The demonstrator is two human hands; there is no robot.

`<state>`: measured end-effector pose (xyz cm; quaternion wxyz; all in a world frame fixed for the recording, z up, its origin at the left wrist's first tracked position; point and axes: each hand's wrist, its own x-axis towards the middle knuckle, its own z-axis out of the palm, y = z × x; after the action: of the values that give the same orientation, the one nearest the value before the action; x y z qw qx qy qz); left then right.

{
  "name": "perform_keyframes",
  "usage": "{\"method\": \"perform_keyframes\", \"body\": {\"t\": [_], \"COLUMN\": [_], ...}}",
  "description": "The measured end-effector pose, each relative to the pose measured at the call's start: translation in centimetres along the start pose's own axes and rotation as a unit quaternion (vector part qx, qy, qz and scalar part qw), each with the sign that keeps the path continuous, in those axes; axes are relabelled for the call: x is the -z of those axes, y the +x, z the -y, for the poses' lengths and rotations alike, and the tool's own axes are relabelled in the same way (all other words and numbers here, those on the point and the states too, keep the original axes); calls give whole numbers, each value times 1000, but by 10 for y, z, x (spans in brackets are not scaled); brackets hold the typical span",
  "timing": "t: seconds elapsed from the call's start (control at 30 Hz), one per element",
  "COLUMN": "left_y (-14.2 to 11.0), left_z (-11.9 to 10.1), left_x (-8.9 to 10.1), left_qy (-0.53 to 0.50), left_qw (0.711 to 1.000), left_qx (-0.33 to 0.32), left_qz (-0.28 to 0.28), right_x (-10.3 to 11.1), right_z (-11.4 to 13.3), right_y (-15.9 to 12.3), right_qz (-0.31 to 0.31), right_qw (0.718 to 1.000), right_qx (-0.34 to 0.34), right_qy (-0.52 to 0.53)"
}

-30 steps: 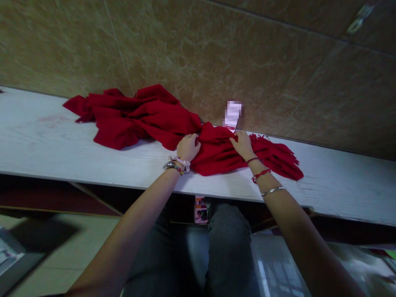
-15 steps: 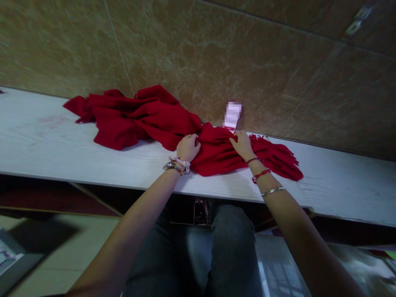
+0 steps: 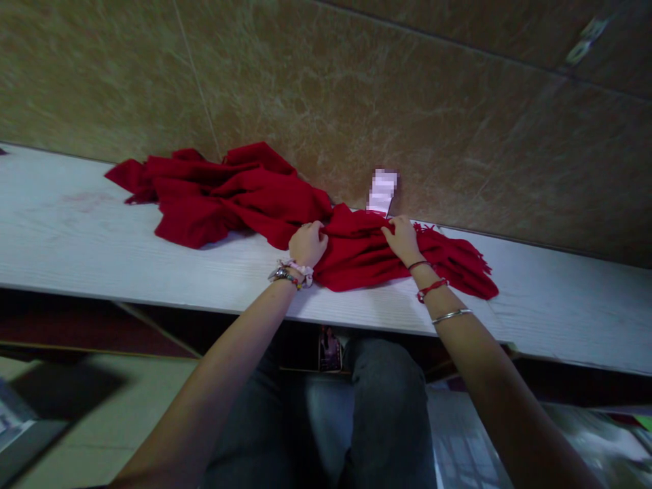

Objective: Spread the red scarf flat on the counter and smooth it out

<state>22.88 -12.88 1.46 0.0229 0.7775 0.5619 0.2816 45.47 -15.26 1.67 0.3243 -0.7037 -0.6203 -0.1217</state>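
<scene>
1. Two hands were on the cloth [image 3: 351,258], a red, fringed piece that lay crumpled lengthwise along the board [image 3: 198,282].
2. The left hand [image 3: 307,244] was curled tight, gripping the near edge of the cloth (its fingertips were hidden in the folds).
3. The right hand [image 3: 402,241] grasped a fold between thumb and fingers, near the far edge.
4. Between the hands the cloth was gathered into creases; left of the left hand it spread into a wider heap, and right of the right hand it tapered to a fringed end.
5. Just beyond the right hand, slightly to its left, was a pale card [image 3: 382,192], its face blurred out, before the brown wall [image 3: 305,88].
6. A band [image 3: 300,269] circled the left wrist; a red cord [image 3: 432,288] and a bangle [image 3: 452,316] circled the right.
7. Below the hands, under the board, a phone [image 3: 330,350] showed beside a knee [image 3: 387,373].
</scene>
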Motion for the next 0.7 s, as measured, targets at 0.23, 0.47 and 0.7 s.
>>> {"method": "perform_keyframes", "body": {"t": [0.23,0.47,0.7], "left_y": [0,0,0], "left_z": [1,0,2], "left_x": [-2,-1,-3], "left_qy": [-5,-4,14], "left_qw": [1000,1000,1000], "left_qx": [-15,-1,26], "left_qz": [-5,2,-8], "right_x": [-2,1,12], "right_z": [1,-1,7], "right_y": [0,0,6], "right_qz": [-6,-20,-11], "right_qw": [1000,1000,996], "right_qx": [6,7,-80], "right_qy": [-9,-17,-47]}}
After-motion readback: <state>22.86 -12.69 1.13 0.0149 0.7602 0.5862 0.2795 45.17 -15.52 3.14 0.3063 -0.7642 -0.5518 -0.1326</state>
